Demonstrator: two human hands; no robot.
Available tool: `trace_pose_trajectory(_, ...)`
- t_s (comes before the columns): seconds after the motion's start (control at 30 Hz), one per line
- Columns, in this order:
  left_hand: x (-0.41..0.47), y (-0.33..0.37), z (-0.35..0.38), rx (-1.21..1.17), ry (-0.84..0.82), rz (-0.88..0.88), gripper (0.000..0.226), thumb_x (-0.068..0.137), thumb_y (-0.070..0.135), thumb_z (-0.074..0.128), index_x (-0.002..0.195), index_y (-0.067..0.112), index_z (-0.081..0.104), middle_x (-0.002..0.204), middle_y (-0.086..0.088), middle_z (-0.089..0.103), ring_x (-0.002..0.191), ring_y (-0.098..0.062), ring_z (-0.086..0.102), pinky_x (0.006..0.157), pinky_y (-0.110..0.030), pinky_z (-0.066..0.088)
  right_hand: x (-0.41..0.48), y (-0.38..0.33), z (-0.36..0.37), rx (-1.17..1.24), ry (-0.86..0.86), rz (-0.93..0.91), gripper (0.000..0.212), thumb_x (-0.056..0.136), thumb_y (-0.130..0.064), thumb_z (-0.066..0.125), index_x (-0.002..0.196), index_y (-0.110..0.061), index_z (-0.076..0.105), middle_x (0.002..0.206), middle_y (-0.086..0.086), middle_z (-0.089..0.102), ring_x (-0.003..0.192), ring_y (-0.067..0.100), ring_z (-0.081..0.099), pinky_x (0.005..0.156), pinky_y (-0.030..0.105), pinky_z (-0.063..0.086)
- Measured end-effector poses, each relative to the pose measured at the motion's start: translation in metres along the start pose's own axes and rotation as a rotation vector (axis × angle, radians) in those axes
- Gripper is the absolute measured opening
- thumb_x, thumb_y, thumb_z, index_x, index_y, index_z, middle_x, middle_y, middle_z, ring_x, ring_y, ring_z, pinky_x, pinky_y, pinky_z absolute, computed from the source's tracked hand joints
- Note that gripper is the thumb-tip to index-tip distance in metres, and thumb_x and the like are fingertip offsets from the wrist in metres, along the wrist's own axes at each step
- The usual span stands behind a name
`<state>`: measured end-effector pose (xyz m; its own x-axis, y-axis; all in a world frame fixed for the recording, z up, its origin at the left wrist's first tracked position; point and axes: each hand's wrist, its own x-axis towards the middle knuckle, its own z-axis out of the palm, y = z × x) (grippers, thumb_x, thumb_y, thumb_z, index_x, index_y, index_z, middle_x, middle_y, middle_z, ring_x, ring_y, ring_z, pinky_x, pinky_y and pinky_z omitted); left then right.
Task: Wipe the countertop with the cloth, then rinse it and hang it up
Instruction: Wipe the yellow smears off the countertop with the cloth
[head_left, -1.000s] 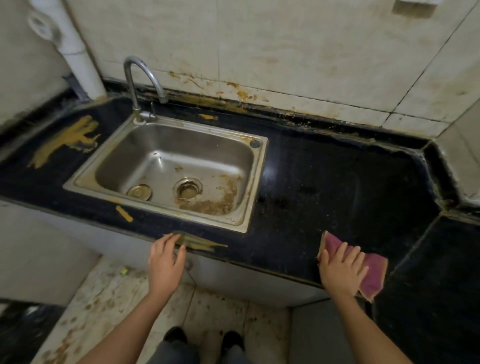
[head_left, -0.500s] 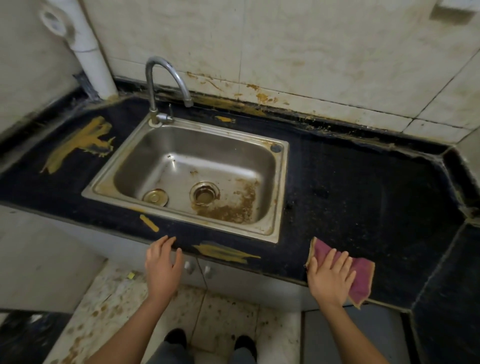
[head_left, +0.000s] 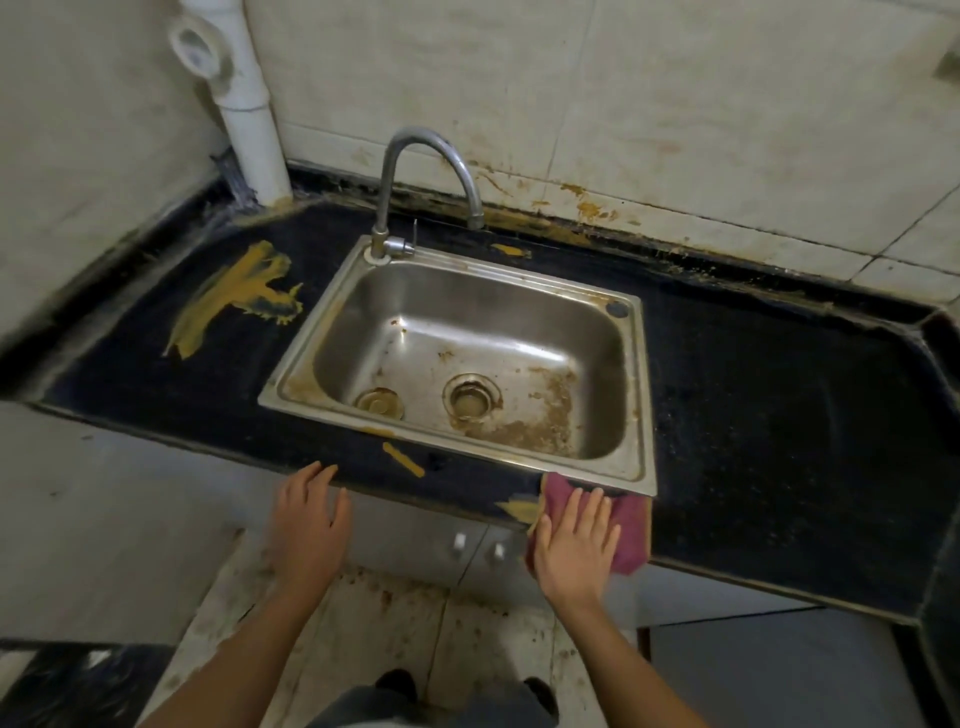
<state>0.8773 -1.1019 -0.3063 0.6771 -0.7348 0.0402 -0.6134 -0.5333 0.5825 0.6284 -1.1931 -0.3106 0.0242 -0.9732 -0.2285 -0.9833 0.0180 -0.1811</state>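
Both our hands flat, fingers spread: right hand (head_left: 575, 551) presses cloth (head_left: 626, 530) on tabletop (head_left: 769, 426) edge; left hand (head_left: 310, 525) beside, w/ nothing held.

Right hand (head_left: 574, 545) is covering most of the cloth (head_left: 631, 535), hiding the yellow smear (head_left: 514, 510) beneath except its left tip. Counter (head_left: 779, 415) is running off the right edge. White pipe (head_left: 244, 104) is getting cut off at top. Both forearms are leaving the bottom edge. Shoes are partly hidden by the trousers.
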Motion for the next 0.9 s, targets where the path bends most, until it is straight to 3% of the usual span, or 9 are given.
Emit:
trace_pose_trajectory(0.17,-0.001,-0.019,-0.033,-0.076,0.033,0.013,0.048,0.084,0.024,0.039,0.119,-0.003,0.056,0.126,-0.022,0.051,0.115,-0.039,0.043,0.099,-0.049,0.034,-0.012,-0.068,0.011,-0.035,-0.047,-0.118,0.087,0.073,-0.049,-0.018,0.147,-0.01,0.002,0.156,0.012,-0.002,0.144,0.026,-0.007,0.115,0.04,-0.008)
trace_pose_trajectory(0.23,-0.002,-0.035,-0.044,-0.041,0.044,-0.012,0.044,0.087,0.023,0.042,0.12,-0.004,0.054,0.126,-0.023,0.051,0.115,-0.04,0.043,0.099,-0.049,0.034,-0.016,-0.088,0.015,-0.052,-0.074,-0.161,0.08,0.078,-0.047,-0.012,0.147,-0.01,0.002,0.156,0.012,-0.002,0.144,0.026,-0.007,0.115,0.041,-0.008)
trace_pose_trajectory(0.4,-0.013,-0.058,-0.058,-0.011,0.058,-0.07,0.04,0.089,0.021,0.045,0.119,-0.003,0.056,0.124,-0.023,0.052,0.113,-0.039,0.044,0.098,-0.048,0.033,-0.026,-0.123,0.021,-0.099,-0.131,-0.39,0.092,0.068,-0.05,-0.02,0.147,-0.011,0.004,0.156,0.01,-0.004,0.144,0.023,-0.006,0.115,0.039,-0.006)
trace_pose_trajectory(0.47,-0.016,-0.059,-0.06,-0.003,0.043,-0.063,0.035,0.091,0.017,0.049,0.121,-0.002,0.055,0.125,-0.023,0.052,0.115,-0.038,0.044,0.099,-0.047,0.033,-0.029,-0.13,0.017,-0.086,-0.185,-0.522,0.082,0.078,-0.048,-0.015,0.147,-0.013,0.009,0.157,0.006,0.0,0.144,0.02,-0.003,0.116,0.038,-0.003)
trace_pose_trajectory(0.57,-0.018,-0.054,-0.059,-0.005,0.028,-0.053,0.035,0.092,0.018,0.047,0.12,-0.001,0.055,0.125,-0.021,0.052,0.116,-0.038,0.043,0.099,-0.047,0.034,-0.027,-0.123,0.0,0.141,-0.346,-0.599,0.049,0.101,-0.034,0.016,0.146,-0.015,0.021,0.156,0.002,0.008,0.144,0.018,0.004,0.116,0.034,-0.001)
trace_pose_trajectory(0.63,-0.02,-0.045,-0.055,-0.023,0.009,-0.042,0.039,0.09,0.022,0.044,0.119,-0.001,0.056,0.124,-0.021,0.052,0.116,-0.037,0.043,0.099,-0.047,0.034,-0.031,-0.112,-0.014,0.383,-0.403,-0.545,0.044,0.101,-0.028,0.026,0.143,-0.013,0.029,0.154,0.004,0.019,0.143,0.019,0.015,0.115,0.031,0.006)
trace_pose_trajectory(0.73,-0.024,-0.03,-0.045,-0.036,-0.026,-0.038,0.032,0.092,0.013,0.051,0.12,-0.002,0.055,0.126,-0.021,0.052,0.119,-0.037,0.042,0.102,-0.047,0.031,-0.042,-0.088,-0.035,0.726,-0.4,-0.265,0.043,0.1,-0.028,0.03,0.131,-0.004,0.047,0.14,0.014,0.044,0.13,0.023,0.04,0.108,0.029,0.026)
trace_pose_trajectory(0.83,-0.033,-0.012,-0.034,-0.05,-0.036,-0.028,0.031,0.09,0.01,0.055,0.118,-0.003,0.057,0.123,-0.022,0.054,0.116,-0.039,0.044,0.1,-0.048,0.035,-0.045,-0.051,-0.06,0.966,-0.313,-0.042,0.03,0.099,-0.027,0.032,0.1,-0.01,0.058,0.109,0.019,0.062,0.091,0.025,0.058,0.079,0.029,0.045)
trace_pose_trajectory(0.9,-0.042,-0.001,-0.028,-0.046,-0.052,-0.02,0.032,0.091,0.012,0.054,0.119,-0.002,0.056,0.123,-0.02,0.054,0.116,-0.036,0.045,0.098,-0.045,0.035,-0.041,-0.021,-0.076,1.049,-0.201,0.05,0.029,0.1,-0.027,0.032,0.101,-0.011,0.056,0.099,0.021,0.061,0.073,0.02,0.056,0.057,0.019,0.047)
